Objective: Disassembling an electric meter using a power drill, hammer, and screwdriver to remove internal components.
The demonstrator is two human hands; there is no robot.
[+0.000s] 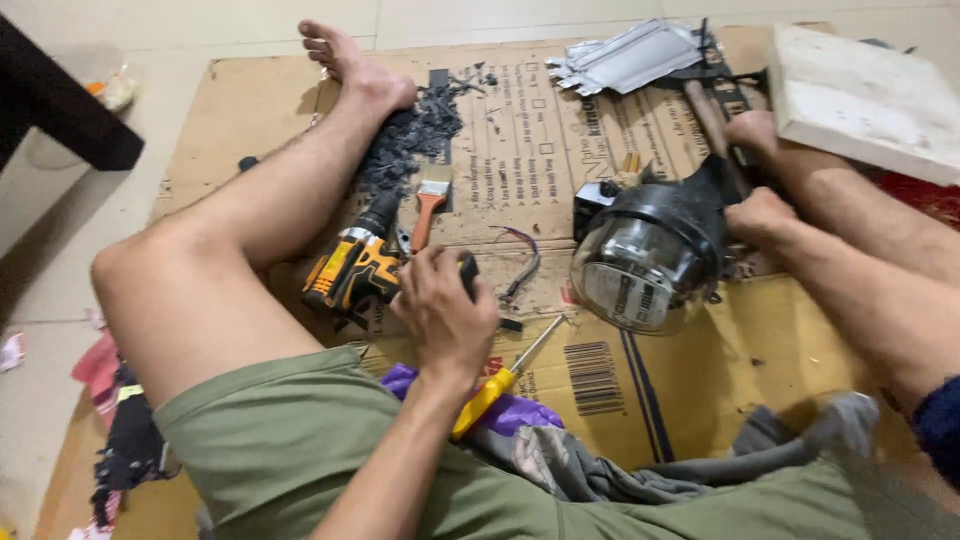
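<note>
One hand, the left hand (443,305), curls closed around the grip of a yellow-and-black cordless drill (362,262) lying on flattened cardboard (660,385); the right hand (762,215) is fisted behind a domed headlamp housing (648,255) (clear lens facing up).

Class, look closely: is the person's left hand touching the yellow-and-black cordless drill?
Touching. The head view shows the left hand wrapped around the drill's dark grip.

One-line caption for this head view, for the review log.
Seated on flattened cardboard, left hand grasps a yellow-black cordless drill; right hand steadies a round glass-fronted meter.
</note>
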